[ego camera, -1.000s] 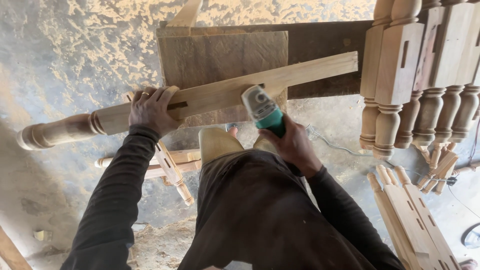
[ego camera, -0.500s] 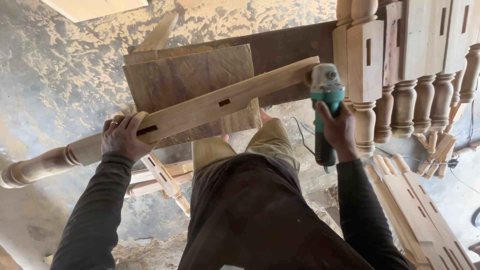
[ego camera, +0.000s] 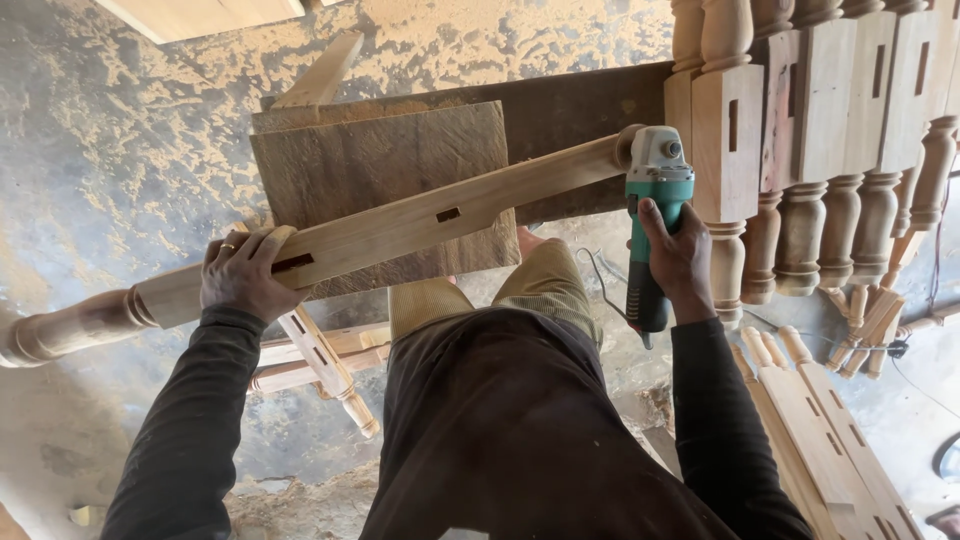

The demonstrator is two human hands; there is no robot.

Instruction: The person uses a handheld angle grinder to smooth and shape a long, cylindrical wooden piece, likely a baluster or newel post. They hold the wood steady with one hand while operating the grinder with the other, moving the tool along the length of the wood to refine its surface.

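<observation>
Angle grinder [ego camera: 655, 220] teal-green body, pale grey gear head, black at the grip end. Turned wooden leg [ego camera: 380, 235] pale tan, darker brown slots. Board [ego camera: 385, 180] beneath it grey-brown, streaky grain; plank [ego camera: 570, 110] behind it dark brown. Row of turned legs [ego camera: 820, 130] light tan with dark slots. Sleeves [ego camera: 190, 440] black, trousers khaki-olive, apron-like cloth dark brown. Gold-coloured ring on left hand [ego camera: 243, 275]. Floor [ego camera: 120, 150] grey, mottled with yellow-tan sawdust.
</observation>
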